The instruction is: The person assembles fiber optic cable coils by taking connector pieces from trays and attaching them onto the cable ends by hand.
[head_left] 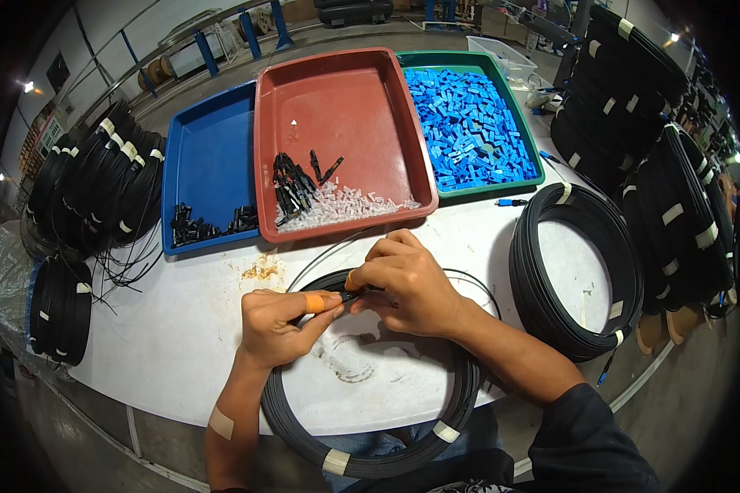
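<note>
Over the near part of a white table, both hands meet at a short black cable end (347, 297). My left hand (281, 322), with orange tape around its thumb, pinches it from the left. My right hand (411, 283) closes on it from the right, its fingers bent and a band of orange tape on one of them. The part's tip is mostly hidden by the fingers. Below the hands a black cable coil (390, 465), bound with pale tape, overhangs the table's near edge. Loose loops of its cable arc out behind and right of my hands.
Beyond lie a blue tray (210, 156) with black parts, a red tray (345, 107) with black connectors and small whitish pieces, and a green tray (452, 56) of blue connector pieces. Another coil (528, 279) stands right. Coil stacks (107, 185) rise left and right.
</note>
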Available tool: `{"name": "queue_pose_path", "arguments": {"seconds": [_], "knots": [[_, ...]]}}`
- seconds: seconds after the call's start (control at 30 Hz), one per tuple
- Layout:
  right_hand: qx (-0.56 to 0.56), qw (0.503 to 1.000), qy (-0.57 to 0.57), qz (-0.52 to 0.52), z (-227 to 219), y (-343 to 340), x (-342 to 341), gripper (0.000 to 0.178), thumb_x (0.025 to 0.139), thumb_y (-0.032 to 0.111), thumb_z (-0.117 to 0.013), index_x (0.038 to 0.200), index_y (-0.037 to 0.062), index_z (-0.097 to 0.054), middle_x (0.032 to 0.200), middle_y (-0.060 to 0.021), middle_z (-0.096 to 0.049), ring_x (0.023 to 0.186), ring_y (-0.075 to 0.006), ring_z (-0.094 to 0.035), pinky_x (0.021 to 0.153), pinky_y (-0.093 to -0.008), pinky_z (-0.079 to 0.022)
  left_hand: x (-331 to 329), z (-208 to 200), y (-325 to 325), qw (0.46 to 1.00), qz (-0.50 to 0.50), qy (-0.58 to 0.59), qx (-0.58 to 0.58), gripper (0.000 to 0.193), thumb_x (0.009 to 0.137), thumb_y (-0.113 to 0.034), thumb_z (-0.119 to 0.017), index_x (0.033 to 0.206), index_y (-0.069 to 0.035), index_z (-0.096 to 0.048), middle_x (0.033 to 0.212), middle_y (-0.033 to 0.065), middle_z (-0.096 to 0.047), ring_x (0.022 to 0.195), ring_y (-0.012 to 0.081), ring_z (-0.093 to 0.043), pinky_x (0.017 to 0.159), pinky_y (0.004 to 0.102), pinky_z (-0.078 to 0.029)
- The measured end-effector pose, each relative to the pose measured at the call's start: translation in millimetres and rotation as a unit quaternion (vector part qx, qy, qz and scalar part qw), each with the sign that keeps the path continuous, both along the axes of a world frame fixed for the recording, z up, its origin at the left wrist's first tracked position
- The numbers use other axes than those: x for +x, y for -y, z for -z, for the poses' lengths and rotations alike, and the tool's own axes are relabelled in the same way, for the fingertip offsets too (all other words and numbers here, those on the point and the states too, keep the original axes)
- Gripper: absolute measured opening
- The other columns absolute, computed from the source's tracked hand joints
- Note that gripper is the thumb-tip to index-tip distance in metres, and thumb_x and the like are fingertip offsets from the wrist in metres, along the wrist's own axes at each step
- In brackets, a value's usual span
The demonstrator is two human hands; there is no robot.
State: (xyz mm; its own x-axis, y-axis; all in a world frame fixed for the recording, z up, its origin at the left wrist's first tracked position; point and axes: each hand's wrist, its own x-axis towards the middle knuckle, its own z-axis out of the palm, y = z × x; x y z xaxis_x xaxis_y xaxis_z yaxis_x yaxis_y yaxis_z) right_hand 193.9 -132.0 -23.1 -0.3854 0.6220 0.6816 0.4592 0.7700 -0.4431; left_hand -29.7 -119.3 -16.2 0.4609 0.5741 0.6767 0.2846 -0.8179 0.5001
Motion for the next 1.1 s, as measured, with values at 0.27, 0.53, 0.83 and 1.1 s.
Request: {"name": "queue_pose_path", "arguments": {"seconds": [0.27,0.53,0.83,1.1], "knots": [[-0.082,0.993,0.070,-0.046,-0.7,-4.5,8.1,0.025,0.067,0.011,-0.087,0.087,0.0094,-0.072,0.076,-0.0004,-0.066,0.078,-0.0204,-0.061,0.081,-0.0361,-0.042,2.3,-6.3,4.0,0.972,0.055,-0.105,0.203,0.010,0.076,0.001,-0.082,0.082,-0.002,-0.075,0.080,0.0104,-0.077,0.064,0.0179,-0.075,0.050,0.0237,-0.054],[0.052,0.998,0.024,0.014,-1.2,1.2,2.7,0.027,0.069,0.007,-0.085,0.091,0.0104,-0.070,0.079,-0.0006,-0.065,0.081,-0.0210,-0.061,0.085,-0.0395,-0.042,-0.1,-2.5,1.9,0.999,0.012,0.017,0.039,0.008,0.075,0.000,-0.083,0.077,-0.004,-0.075,0.077,0.0091,-0.077,0.059,0.0168,-0.074,0.049,0.0222,-0.053],[-0.045,0.998,0.040,-0.031,-0.9,-4.2,4.9,0.018,0.074,0.010,-0.082,0.088,0.0109,-0.071,0.078,-0.0021,-0.066,0.083,-0.0221,-0.061,0.088,-0.0404,-0.041,-4.7,-5.6,1.6,0.972,0.049,-0.118,0.195,0.008,0.078,0.001,-0.079,0.084,-0.003,-0.075,0.090,0.0127,-0.078,0.077,0.0196,-0.078,0.059,0.0276,-0.063],[-0.010,0.996,0.085,-0.002,-1.2,-1.0,6.6,0.020,0.072,0.013,-0.084,0.086,0.0115,-0.070,0.079,-0.0016,-0.068,0.083,-0.0212,-0.061,0.089,-0.0408,-0.040,2.5,-5.3,3.4,0.967,0.055,-0.132,0.212,0.005,0.077,0.001,-0.078,0.080,-0.002,-0.074,0.090,0.0125,-0.077,0.076,0.0209,-0.077,0.062,0.0287,-0.065]]}}
